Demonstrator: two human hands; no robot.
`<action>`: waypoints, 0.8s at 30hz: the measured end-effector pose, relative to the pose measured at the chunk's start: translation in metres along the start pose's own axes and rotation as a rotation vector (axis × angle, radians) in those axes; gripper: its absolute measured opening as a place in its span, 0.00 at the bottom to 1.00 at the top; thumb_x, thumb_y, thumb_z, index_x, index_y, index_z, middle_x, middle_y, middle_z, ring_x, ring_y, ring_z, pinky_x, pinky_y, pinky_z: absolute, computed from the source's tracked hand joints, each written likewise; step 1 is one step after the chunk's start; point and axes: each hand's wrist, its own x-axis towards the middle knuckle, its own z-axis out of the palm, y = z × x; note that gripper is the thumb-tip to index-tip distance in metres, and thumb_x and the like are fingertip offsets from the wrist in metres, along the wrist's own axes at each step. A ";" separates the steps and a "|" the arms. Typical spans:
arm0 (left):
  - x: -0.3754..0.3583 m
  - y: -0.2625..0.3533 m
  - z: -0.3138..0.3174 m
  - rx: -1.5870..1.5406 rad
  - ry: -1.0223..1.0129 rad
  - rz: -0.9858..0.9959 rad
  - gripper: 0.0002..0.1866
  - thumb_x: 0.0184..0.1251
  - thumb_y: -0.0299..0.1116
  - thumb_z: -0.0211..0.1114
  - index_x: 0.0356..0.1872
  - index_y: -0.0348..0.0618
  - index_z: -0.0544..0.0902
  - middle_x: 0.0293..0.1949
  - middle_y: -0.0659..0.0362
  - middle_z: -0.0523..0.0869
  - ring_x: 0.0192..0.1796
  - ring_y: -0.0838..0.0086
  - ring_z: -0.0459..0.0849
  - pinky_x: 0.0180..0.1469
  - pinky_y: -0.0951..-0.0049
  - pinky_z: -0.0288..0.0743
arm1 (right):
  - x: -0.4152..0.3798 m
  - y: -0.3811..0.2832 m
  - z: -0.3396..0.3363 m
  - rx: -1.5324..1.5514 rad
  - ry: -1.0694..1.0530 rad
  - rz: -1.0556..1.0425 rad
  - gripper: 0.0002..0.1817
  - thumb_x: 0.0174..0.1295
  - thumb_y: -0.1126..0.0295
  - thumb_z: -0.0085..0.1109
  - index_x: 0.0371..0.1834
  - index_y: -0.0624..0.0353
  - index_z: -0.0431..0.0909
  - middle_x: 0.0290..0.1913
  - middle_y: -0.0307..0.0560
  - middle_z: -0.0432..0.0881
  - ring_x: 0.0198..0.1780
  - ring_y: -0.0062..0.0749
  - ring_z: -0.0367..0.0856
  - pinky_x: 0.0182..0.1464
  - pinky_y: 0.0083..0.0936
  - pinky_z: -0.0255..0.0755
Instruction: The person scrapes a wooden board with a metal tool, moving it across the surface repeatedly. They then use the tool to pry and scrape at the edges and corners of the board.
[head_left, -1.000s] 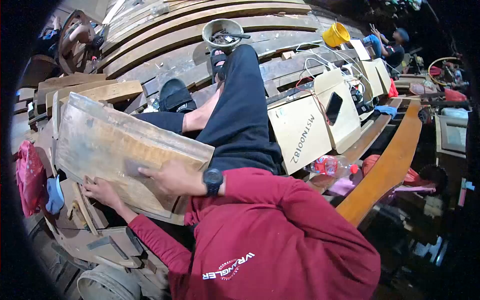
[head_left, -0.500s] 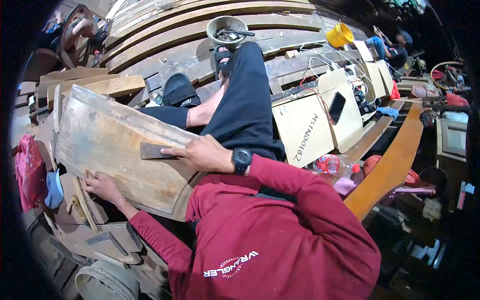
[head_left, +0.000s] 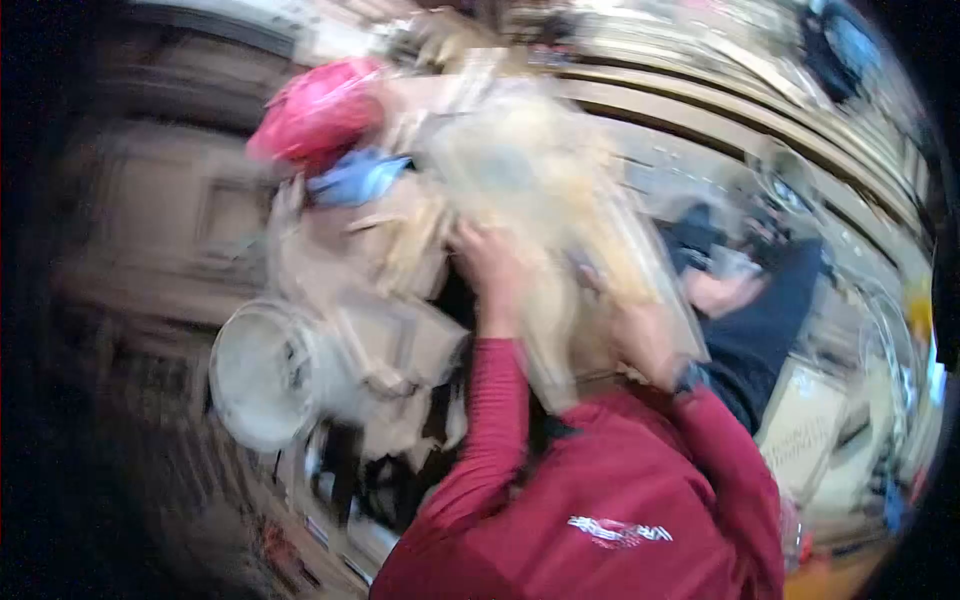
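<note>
Strong motion blur covers the head view. A pale, worn wooden board [head_left: 520,170] lies in front of my body, over my lap. My left hand [head_left: 485,255] is at the board's left edge, its fingers smeared by the blur. On the lower right part of the board is my right hand [head_left: 648,340], with a dark watch on the wrist. A small dark piece [head_left: 588,268] shows faintly near the right hand; whether the fingers hold it is not visible.
Left of the board are a pink bag [head_left: 325,110], a blue cloth [head_left: 358,178] and wood pieces. A whitish bucket [head_left: 265,375] stands at the lower left. Cardboard [head_left: 803,425] with cables lies at the right, and long slats [head_left: 690,120] run behind.
The view has swung left, so the board, hands and legs now appear further right, and the bucket and pink bag show more fully. Everything has become blurred.
</note>
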 end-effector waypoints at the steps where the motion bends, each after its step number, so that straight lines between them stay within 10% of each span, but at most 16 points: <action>1: 0.011 -0.060 0.056 -0.164 0.092 0.305 0.25 0.74 0.32 0.55 0.69 0.34 0.69 0.65 0.36 0.69 0.70 0.44 0.67 0.72 0.51 0.67 | -0.014 -0.018 -0.014 -0.017 -0.053 0.008 0.30 0.67 0.67 0.57 0.75 0.47 0.71 0.23 0.54 0.84 0.22 0.49 0.84 0.27 0.46 0.77; 4: 0.006 0.012 -0.022 -0.104 0.041 0.074 0.24 0.73 0.30 0.54 0.68 0.36 0.73 0.69 0.36 0.69 0.72 0.43 0.69 0.74 0.53 0.65 | -0.074 0.065 0.008 -0.070 0.086 -0.057 0.28 0.66 0.64 0.61 0.72 0.38 0.77 0.20 0.54 0.82 0.20 0.50 0.84 0.25 0.48 0.77; 6: -0.007 -0.015 0.026 0.194 0.025 0.393 0.21 0.76 0.29 0.55 0.66 0.34 0.72 0.67 0.39 0.69 0.67 0.46 0.74 0.69 0.55 0.71 | -0.100 0.060 -0.025 -0.064 0.057 0.091 0.25 0.66 0.65 0.60 0.67 0.35 0.80 0.21 0.55 0.81 0.23 0.55 0.83 0.27 0.49 0.78; 8: 0.012 0.002 -0.001 -0.160 0.023 0.055 0.19 0.76 0.29 0.56 0.63 0.32 0.72 0.67 0.40 0.67 0.59 0.45 0.80 0.63 0.52 0.76 | -0.103 0.065 -0.021 -0.179 0.095 0.120 0.25 0.67 0.65 0.60 0.68 0.35 0.80 0.20 0.55 0.81 0.22 0.53 0.83 0.26 0.49 0.77; 12: 0.014 -0.005 0.001 -0.078 0.044 0.045 0.22 0.74 0.30 0.54 0.67 0.33 0.72 0.68 0.41 0.66 0.63 0.42 0.76 0.63 0.49 0.73 | -0.049 0.056 0.019 -0.110 0.213 0.041 0.23 0.69 0.63 0.62 0.68 0.41 0.81 0.23 0.54 0.83 0.24 0.53 0.84 0.28 0.45 0.78; 19: 0.004 -0.006 0.004 -0.086 0.077 0.121 0.22 0.75 0.29 0.55 0.66 0.32 0.72 0.70 0.39 0.63 0.67 0.41 0.73 0.68 0.51 0.69 | 0.002 0.016 0.020 -0.131 -0.201 -0.086 0.27 0.70 0.59 0.60 0.73 0.37 0.76 0.22 0.49 0.82 0.22 0.44 0.83 0.25 0.42 0.74; 24: 0.012 0.008 0.004 -0.108 0.086 0.058 0.22 0.72 0.25 0.58 0.66 0.35 0.72 0.71 0.40 0.62 0.65 0.41 0.76 0.65 0.51 0.73 | -0.035 0.052 -0.009 -0.045 -0.117 -0.033 0.26 0.66 0.67 0.67 0.69 0.32 0.81 0.22 0.49 0.82 0.21 0.44 0.81 0.25 0.40 0.74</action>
